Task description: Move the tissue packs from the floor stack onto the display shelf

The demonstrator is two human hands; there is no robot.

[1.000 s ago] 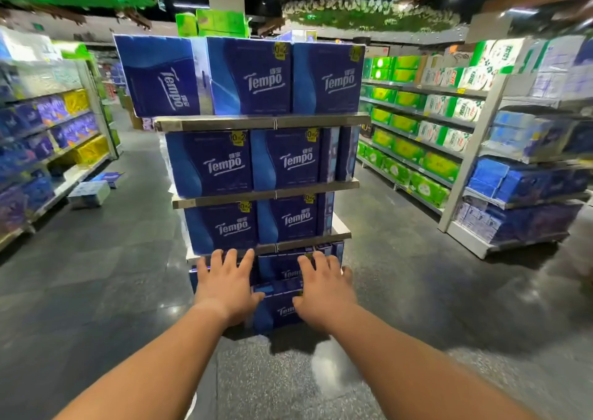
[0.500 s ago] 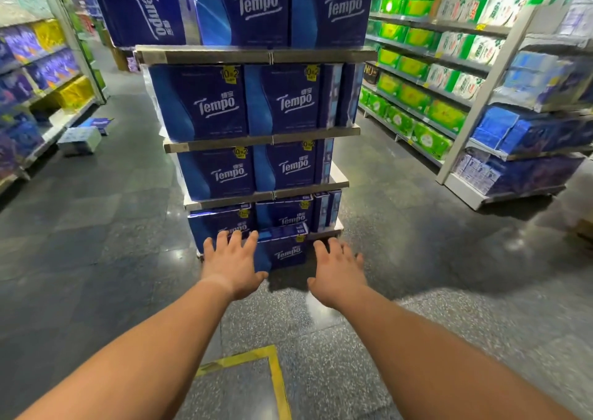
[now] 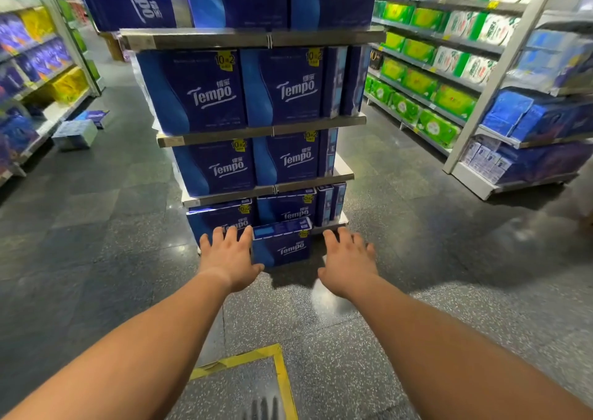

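Both hands, left hand (image 3: pixel 229 260) and right hand (image 3: pixel 348 264), are reaching spread wide, empty, flanking the floor pack (image 3: pixel 282 246); an uneven grip risks dropping it.

Blue tissue pack (image 3: pixel 282 249) on speckled floor (image 3: pixel 321 339)

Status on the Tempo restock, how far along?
Done: display shelf tiers look stocked with Tempo packs, with gaps at the right ends. In hand: nothing; left hand and right hand are open on either side of the floor pack. Left: grip it, lift it, shelve it.
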